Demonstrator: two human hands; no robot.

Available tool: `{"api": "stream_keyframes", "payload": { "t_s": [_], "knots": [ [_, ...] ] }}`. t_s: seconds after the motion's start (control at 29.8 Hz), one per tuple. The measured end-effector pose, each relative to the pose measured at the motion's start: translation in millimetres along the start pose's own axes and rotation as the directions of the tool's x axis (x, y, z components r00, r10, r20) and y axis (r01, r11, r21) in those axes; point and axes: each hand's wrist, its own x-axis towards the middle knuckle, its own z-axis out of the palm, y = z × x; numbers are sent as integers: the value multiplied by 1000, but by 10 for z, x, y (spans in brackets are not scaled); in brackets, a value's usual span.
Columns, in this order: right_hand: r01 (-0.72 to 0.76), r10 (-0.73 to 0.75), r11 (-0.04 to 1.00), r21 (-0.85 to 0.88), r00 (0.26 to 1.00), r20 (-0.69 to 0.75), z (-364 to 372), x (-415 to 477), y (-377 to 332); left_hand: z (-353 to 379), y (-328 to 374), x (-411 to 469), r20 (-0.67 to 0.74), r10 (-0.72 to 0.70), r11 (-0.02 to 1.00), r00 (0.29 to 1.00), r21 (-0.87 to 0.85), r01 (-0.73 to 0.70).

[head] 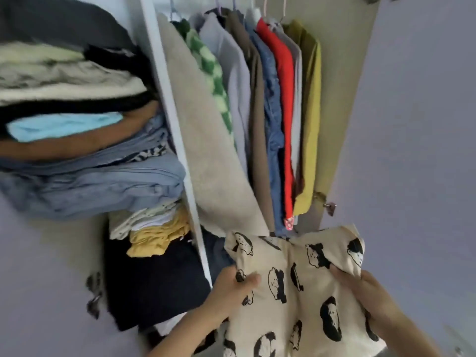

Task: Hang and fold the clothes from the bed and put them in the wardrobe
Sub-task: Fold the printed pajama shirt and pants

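Note:
A cream garment with black cartoon prints [296, 287] is held up in front of the open wardrobe, low in the view. My left hand [231, 284] grips its left edge, thumb over the fabric. My right hand [360, 287] grips its right side with fingers curled into the cloth. Behind it hang several clothes [270, 112] on hangers: beige, green check, grey, brown, denim, red, mustard. The garment's top edge reaches the hems of those hanging clothes.
A white divider panel [175, 124] splits the wardrobe. To its left, shelves hold folded stacks: white, black, brown and denim items [85, 155] above, yellow and dark pieces [154, 240] below. The right wardrobe door [347, 99] stands open against a lilac wall.

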Motion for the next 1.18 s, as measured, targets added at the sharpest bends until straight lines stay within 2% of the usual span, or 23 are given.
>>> {"api": "stream_keyframes", "payload": {
  "t_s": [0.03, 0.1, 0.13, 0.3, 0.47, 0.6, 0.67, 0.77, 0.94, 0.97, 1.04, 1.11, 1.14, 1.18],
  "knots": [
    [-7, 7, 1000, -19, 1000, 14, 61, 6, 80, -6, -105, -18, -2, -28, 999, 1000, 24, 28],
    [19, -12, 998, -64, 994, 105, 440, 95, 164, -260, -314, -148, -101, -86, 995, 991, 51, 92],
    [49, -32, 995, -90, 983, 183, 728, 171, 167, -470, -425, -227, -195, -131, 990, 972, 28, 139],
    [61, -10, 993, -101, 898, 440, 1574, 504, 342, -934, -652, -554, -503, -221, 975, 836, -107, 194],
    [93, -32, 992, -85, 836, 547, 2213, 761, 412, -1281, -817, -507, -644, -246, 967, 724, -115, 226],
    [191, -155, 982, 2, 791, 592, 2737, 1054, 394, -1672, -980, -216, -739, -205, 979, 642, -155, 135],
    [261, -226, 965, 28, 773, 593, 2974, 1194, 415, -1862, -1061, -70, -756, -197, 976, 624, -209, 55],
    [391, -358, 918, 64, 747, 560, 3267, 1387, 494, -2123, -1227, 153, -789, -113, 978, 604, -194, -71],
    [589, -546, 805, 78, 682, 487, 3749, 1749, 451, -2569, -1425, 520, -844, -9, 955, 536, -165, -245],
    [640, -581, 768, 30, 675, 455, 3855, 1823, 361, -2680, -1388, 611, -857, -6, 952, 516, -162, -259],
    [724, -644, 682, -104, 662, 383, 4049, 1967, 192, -2896, -1299, 786, -901, 13, 960, 433, -110, -257],
    [728, -712, 527, -439, 660, 240, 4281, 2055, 92, -3114, -1245, 982, -940, 59, 983, 336, -5, -185],
    [710, -751, 415, -569, 620, 227, 4366, 2058, 106, -3167, -1265, 1093, -956, 84, 995, 282, 67, -72],
    [716, -770, 289, -635, 568, 290, 4418, 2027, 159, -3171, -1279, 1162, -952, 183, 973, 246, 211, 94]
  ]
}}
